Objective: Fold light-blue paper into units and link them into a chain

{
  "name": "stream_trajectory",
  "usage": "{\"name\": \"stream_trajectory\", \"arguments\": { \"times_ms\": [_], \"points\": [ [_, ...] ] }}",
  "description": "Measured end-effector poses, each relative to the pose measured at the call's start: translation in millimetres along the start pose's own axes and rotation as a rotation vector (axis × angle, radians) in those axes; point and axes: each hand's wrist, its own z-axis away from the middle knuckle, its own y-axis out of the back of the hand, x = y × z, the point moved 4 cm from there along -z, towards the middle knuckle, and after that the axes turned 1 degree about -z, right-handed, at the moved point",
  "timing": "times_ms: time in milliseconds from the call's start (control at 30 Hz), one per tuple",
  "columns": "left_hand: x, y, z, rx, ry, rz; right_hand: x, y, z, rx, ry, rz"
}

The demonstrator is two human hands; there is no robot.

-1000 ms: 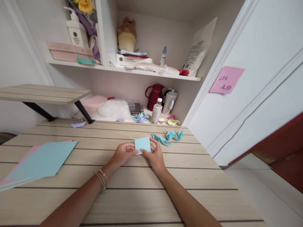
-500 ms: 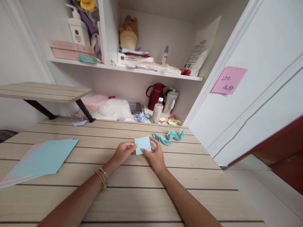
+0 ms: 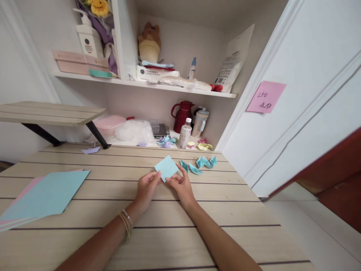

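A small light-blue paper square [image 3: 166,168] is held just above the wooden table [image 3: 169,226], turned so one corner points away from me. My left hand [image 3: 147,189] pinches its lower left edge. My right hand [image 3: 182,185] pinches its lower right edge. Just beyond my right hand lie several folded blue paper pieces [image 3: 199,165] in a row on the table.
A stack of large blue and pink paper sheets [image 3: 42,195] lies at the left. A raised wooden shelf on black brackets [image 3: 50,111] stands at the back left. The alcove behind holds a red kettle [image 3: 182,114], a bottle [image 3: 184,133] and more folded papers. A white wall with a pink note [image 3: 265,97] is at the right.
Both hands have turned the blue square from edge-on to corner-up and lifted it slightly. The view has shifted a little.
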Motion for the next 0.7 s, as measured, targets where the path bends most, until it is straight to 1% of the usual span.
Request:
{"name": "stream_trajectory", "arguments": {
  "times_ms": [167,400,700],
  "points": [
    [-3.3,2.8,0.1,0.045,-0.046,-0.069,2.7,1.0,-1.1,0.013,0.001,0.027],
    [-3.8,0.5,-0.1,-0.012,-0.04,-0.04,6.2,-1.1,-0.9,-0.04,0.006,0.01],
    [-4.9,1.5,0.2,0.021,-0.055,-0.064,6.7,-1.5,-0.3,-0.058,0.004,0.027]
  ]
}}
